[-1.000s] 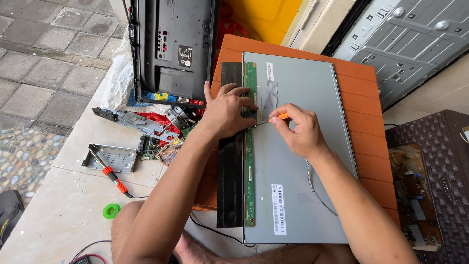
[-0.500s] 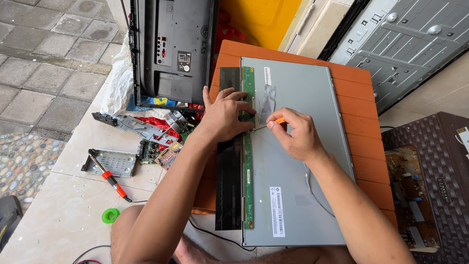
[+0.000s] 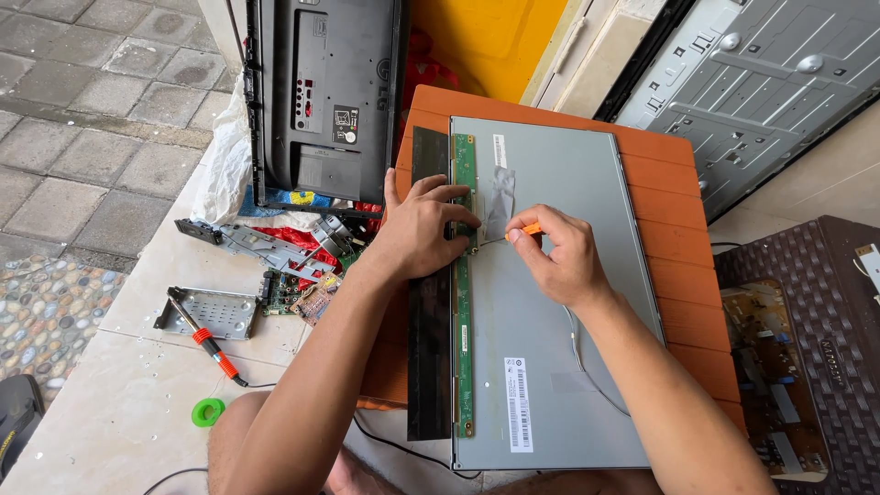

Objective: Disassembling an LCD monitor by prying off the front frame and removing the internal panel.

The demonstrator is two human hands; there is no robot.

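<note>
— What is being worked on?

— A grey metal display panel [image 3: 568,302], lying flat, back side up, on an orange bench [image 3: 674,183]. A narrow green circuit strip [image 3: 463,302] runs along its nine o'clock edge, with a black strip [image 3: 429,302] just beside it further out.

— And the tool?

— A small screwdriver [image 3: 513,235] with an orange handle, held in the right hand [image 3: 559,261]. Its thin shaft points toward nine o'clock, the tip at the green strip's upper part, just below a patch of grey tape [image 3: 500,197].

— The other hand?

— The left hand [image 3: 426,229] lies palm down across the black strip, fingertips pressing on the green strip, right beside the screwdriver's tip.
</note>
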